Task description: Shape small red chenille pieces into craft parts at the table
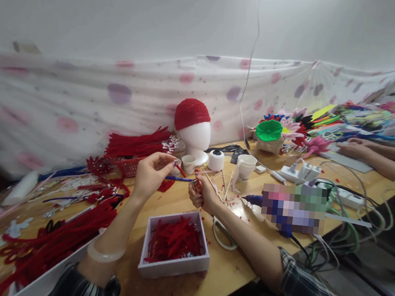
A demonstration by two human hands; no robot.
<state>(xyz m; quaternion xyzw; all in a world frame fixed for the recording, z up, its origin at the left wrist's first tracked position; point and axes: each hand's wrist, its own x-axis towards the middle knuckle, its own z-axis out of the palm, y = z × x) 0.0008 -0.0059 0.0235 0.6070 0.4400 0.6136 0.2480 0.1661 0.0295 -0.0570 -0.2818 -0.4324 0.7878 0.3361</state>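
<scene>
As the left hand (151, 175) pinches a red strip (181, 169) beyond the white box (173, 268), the closed right hand (206, 195) grips a blue rod (180, 179), apparently mid-shaping, with steady alignment needed next.

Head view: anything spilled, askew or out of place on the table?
Slightly: a red piece lies loose on the table between the left hand and right hand, outside the pale box of red strips. A pale cable loops beside that box, near the right forearm, and might snag.
</scene>
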